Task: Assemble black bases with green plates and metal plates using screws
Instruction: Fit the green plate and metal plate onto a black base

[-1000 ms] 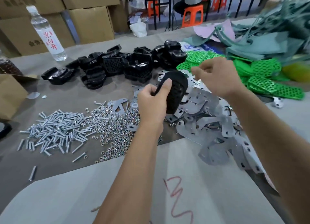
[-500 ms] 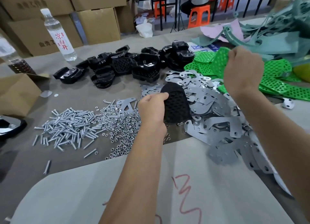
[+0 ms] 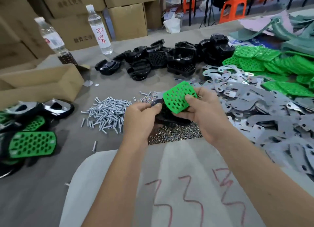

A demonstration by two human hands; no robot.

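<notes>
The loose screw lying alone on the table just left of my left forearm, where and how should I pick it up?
Pinch the loose screw across its thin shaft near the middle, fingers coming straight down from above. It lies flat on the table, pointing roughly away from you and apart from the screw pile, so both long sides look free.

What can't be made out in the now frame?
Head view only:
- black base: mostly hidden behind the left hand, right hand and green plate; seating unclear.
- finished assemblies: motion-blurred, cut by the left edge.
- nuts: too small to count, partly under the hands.
- metal plates: run off the right edge.
</notes>
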